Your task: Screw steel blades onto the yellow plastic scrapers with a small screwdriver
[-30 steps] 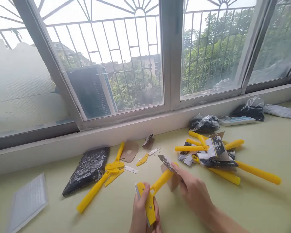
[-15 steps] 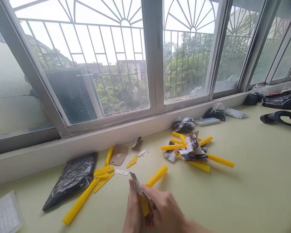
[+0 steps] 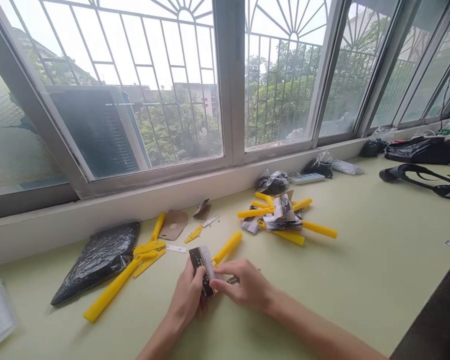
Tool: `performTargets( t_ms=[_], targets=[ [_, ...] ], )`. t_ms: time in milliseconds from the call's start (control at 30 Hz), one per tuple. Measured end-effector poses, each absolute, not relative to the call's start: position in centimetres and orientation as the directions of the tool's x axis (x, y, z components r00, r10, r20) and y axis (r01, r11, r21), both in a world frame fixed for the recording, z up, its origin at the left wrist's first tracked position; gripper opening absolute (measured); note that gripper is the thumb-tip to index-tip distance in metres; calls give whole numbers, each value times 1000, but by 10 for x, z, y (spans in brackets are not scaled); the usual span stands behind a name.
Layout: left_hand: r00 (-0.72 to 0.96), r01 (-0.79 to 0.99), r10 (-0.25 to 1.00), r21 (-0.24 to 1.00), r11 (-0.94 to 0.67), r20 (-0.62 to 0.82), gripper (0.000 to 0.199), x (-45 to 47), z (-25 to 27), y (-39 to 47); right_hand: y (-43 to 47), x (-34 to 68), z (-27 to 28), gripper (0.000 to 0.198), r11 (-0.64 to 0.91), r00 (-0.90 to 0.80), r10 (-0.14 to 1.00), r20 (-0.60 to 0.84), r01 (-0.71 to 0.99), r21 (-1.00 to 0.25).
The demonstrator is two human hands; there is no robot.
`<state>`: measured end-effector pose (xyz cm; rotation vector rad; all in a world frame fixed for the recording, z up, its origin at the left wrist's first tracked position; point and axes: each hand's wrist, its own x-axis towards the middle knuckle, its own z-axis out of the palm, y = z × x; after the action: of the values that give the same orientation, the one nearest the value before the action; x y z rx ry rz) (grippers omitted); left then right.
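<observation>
A yellow-handled scraper is in front of me, its head covered by a black-and-white printed card. My left hand grips the card from the left, thumb lying across its printed face. At the card's right edge, the thumb and forefinger of my right hand pinch it. A small dark metallic object shows between the right-hand fingers; its kind is unclear. The scraper's head is hidden behind the card and fingers.
Left of the hands lie yellow scrapers, a black plastic package, and a brown card. Beyond them are a loose yellow blade holder and a white blade. More scrapers with printed cards are heaped to the right.
The printed card has turned so its face shows toward me, covering the yellow head seen before. My right hand has moved to its right edge. The whole view has shifted slightly.
</observation>
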<state>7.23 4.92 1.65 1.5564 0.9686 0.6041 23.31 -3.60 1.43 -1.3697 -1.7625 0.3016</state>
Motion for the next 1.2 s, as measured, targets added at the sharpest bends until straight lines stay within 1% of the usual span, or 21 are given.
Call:
performTargets(
  t_ms=[67, 133, 200, 267, 300, 367, 467, 533, 633, 667, 700, 733, 800, 833, 867, 933, 967, 1000, 1067, 1133, 1200],
  targets=[
    [560, 230, 822, 972, -39, -100, 42, 69, 15, 49, -33, 242, 13, 38, 360, 51, 839, 542, 695, -622],
    [590, 202, 807, 972, -122, -21, 42, 66, 12, 47, -32, 254, 12, 38, 359, 107, 764, 636, 749, -557],
    [600, 183, 789, 938, -294, 130, 31, 63, 8, 44, -32, 265, 12, 44, 360, 61, 729, 682, 813, -458],
    [609, 186, 730, 839, -512, 310, 20, 61, 5, 40, -34, 272, 14, 55, 340, -13, 768, 640, 856, -390],
    [620, 196, 683, 767, -611, 386, 17, 61, 4, 39, -36, 274, 15, 56, 321, -36, 804, 593, 866, -383],
    [655, 225, 582, 611, -759, 482, 17, 60, 4, 37, -38, 273, 18, 45, 290, -51, 870, 491, 857, -427],
    [703, 242, 453, 415, -877, 547, 25, 59, 6, 36, -40, 267, 21, 22, 317, -74, 912, 403, 750, -581],
    [701, 228, 388, 327, -917, 598, 28, 58, 7, 35, -40, 263, 22, 15, 362, -91, 910, 404, 648, -670],
    [592, 237, 342, 248, -939, 730, 28, 58, 6, 36, -37, 258, 18, 14, 401, -68, 890, 451, 587, -703],
    [534, 245, 354, 260, -934, 768, 29, 59, 5, 36, -36, 257, 17, 15, 398, -46, 884, 466, 599, -695],
    [479, 244, 387, 303, -921, 788, 32, 60, 5, 37, -35, 257, 15, 16, 387, -21, 878, 478, 619, -684],
    [435, 231, 442, 377, -897, 784, 39, 61, 5, 38, -34, 258, 13, 18, 369, 5, 875, 485, 644, -671],
    [440, 171, 589, 580, -796, 678, 48, 64, 5, 38, -32, 259, 11, 20, 323, 43, 874, 484, 693, -644],
    [485, 145, 646, 674, -724, 589, 46, 65, 6, 39, -32, 260, 10, 21, 304, 53, 875, 482, 715, -630],
    [536, 135, 683, 748, -650, 496, 39, 66, 7, 39, -32, 261, 10, 21, 286, 59, 877, 477, 735, -615],
    [592, 140, 719, 833, -536, 364, 20, 68, 8, 39, -33, 263, 10, 19, 250, 80, 877, 474, 767, -591],
    [583, 134, 739, 857, -497, 337, 20, 68, 8, 40, -34, 263, 11, 22, 233, 94, 871, 482, 784, -575],
    [557, 119, 765, 881, -458, 323, 25, 68, 9, 41, -34, 263, 11, 29, 218, 106, 862, 496, 806, -550],
    [502, 62, 822, 936, -346, 270, 30, 68, 9, 45, -35, 262, 10, 50, 191, 91, 840, 535, 873, -448],
    [492, 7, 855, 981, -194, 165, 33, 67, 10, 50, -36, 260, 8, 67, 186, -5, 832, 555, 945, -270],
    [507, -4, 860, 998, -63, 56, 38, 67, 11, 54, -36, 257, 5, 70, 205, -142, 836, 531, 977, -61]
  ],
)
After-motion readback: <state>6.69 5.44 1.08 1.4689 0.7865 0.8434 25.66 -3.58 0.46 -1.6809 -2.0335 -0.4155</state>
